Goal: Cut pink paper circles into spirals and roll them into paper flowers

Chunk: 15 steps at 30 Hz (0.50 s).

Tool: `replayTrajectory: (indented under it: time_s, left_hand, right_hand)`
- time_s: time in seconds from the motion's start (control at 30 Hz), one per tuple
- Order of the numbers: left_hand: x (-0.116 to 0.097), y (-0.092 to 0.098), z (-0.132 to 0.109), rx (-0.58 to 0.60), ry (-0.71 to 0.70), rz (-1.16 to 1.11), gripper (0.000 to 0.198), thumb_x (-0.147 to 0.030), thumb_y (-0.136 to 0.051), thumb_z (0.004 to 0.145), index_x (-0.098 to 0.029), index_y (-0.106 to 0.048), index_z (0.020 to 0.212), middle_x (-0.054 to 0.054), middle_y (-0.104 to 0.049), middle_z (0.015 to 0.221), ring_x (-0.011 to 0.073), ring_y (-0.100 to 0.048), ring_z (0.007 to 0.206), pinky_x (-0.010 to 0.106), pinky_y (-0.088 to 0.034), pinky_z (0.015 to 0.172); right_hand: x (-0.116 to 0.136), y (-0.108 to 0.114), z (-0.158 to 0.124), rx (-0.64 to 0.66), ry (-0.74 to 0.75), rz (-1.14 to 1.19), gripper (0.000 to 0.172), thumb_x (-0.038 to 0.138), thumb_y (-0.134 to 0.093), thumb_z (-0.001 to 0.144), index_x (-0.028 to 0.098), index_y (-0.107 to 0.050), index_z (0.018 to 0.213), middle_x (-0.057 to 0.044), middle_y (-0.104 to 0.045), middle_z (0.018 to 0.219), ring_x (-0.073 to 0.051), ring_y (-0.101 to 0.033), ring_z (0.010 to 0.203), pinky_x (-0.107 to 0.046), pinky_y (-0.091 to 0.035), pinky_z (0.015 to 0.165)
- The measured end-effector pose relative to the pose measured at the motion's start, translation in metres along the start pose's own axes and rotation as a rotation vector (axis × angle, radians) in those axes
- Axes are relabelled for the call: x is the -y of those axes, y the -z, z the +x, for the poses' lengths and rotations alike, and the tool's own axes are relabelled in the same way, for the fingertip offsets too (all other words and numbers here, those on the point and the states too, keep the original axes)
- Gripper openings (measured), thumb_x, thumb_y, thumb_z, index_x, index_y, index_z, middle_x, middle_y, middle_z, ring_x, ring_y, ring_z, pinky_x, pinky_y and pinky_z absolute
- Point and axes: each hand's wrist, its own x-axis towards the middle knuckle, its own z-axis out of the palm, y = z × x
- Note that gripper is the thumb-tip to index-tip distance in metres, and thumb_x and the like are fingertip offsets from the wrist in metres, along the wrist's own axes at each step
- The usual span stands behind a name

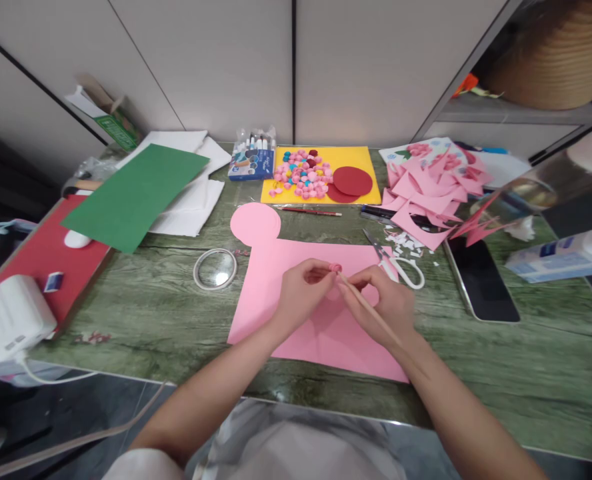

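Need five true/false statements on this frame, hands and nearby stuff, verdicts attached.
1. The right hand holds a stick. True.
2. The left hand holds the scissors. False: it pinches a small pink curl; the scissors lie beyond the right hand.
3. Both hands are over the pink sheet. True.
4. The phone lies on the green sheet. False: it lies on the table, at right.
5. Red discs lie on the yellow sheet. True.

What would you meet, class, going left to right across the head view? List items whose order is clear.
White charger, green sheet, tape roll, left hand, small pink curl, right hand, phone, white bottle.
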Motion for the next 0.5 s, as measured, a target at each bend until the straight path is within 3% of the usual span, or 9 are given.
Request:
replayTrajectory:
  time_s: [0.13,0.27,0.37,0.5]
  left_hand:
    - [-0.005,0.001,0.0,-0.023,-0.023,0.021,0.013,-0.023,-0.062,0.072,-0.014,-0.066,0.081,0.006,-0.069,0.084,0.0135,-0.064,0.078,0.027,-0.051,0.075]
    - [-0.006,0.002,-0.001,-0.034,-0.052,0.046,0.014,-0.024,-0.061,0.073,-0.015,-0.066,0.082,0.006,-0.069,0.085,0.0133,-0.064,0.079,0.026,-0.051,0.075]
    - [-0.005,0.002,-0.003,-0.024,-0.077,0.06,0.014,-0.024,-0.061,0.073,-0.015,-0.066,0.083,0.006,-0.069,0.087,0.013,-0.064,0.08,0.026,-0.051,0.076]
    - [-0.003,0.0,-0.004,-0.004,-0.096,0.069,0.015,-0.024,-0.061,0.074,-0.015,-0.066,0.084,0.006,-0.069,0.087,0.0131,-0.064,0.08,0.026,-0.051,0.076]
  right_hand:
    - [0.0,0.001,0.0,0.001,0.08,0.025,0.004,0.019,-0.061,0.074,0.021,-0.058,0.075,0.002,-0.065,0.065,-0.013,-0.059,0.061,-0.023,-0.046,0.058]
    - [-0.004,-0.002,-0.002,-0.091,0.129,-0.03,0.007,0.017,-0.063,0.074,0.021,-0.061,0.079,0.001,-0.068,0.067,-0.012,-0.06,0.058,-0.023,-0.047,0.058]
    - [-0.009,-0.005,-0.003,-0.171,0.207,-0.079,0.006,0.017,-0.065,0.072,0.021,-0.06,0.072,0.003,-0.066,0.059,-0.01,-0.054,0.05,-0.025,-0.046,0.06]
    - [-0.01,-0.005,-0.003,-0.171,0.22,-0.098,0.012,0.019,-0.064,0.074,0.021,-0.057,0.064,0.003,-0.061,0.052,-0.01,-0.051,0.046,-0.026,-0.045,0.059]
